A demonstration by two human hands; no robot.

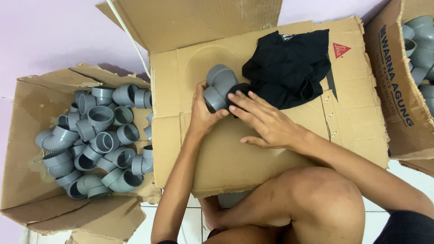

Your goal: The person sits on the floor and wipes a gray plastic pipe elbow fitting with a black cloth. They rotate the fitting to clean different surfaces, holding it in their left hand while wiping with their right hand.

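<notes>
Elbow fitting (220, 86) against left hand (202, 113)

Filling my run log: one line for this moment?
left hand: holds grey pipe elbow | right hand: presses black cloth against it | over cardboard

A flattened cardboard sheet (253, 149) lies in the middle and serves as the landmark. To its left, touching its edge, an open cardboard box (27, 135) holds a heap of grey pipe elbows (97, 140). Behind the sheet an upright cardboard flap (194, 20) leans against the pink wall (45, 31). To the right of the sheet a second cardboard box (398, 90) contains more grey pipe fittings (420, 40). White floor tiles (194, 226) show just below the sheet.
</notes>
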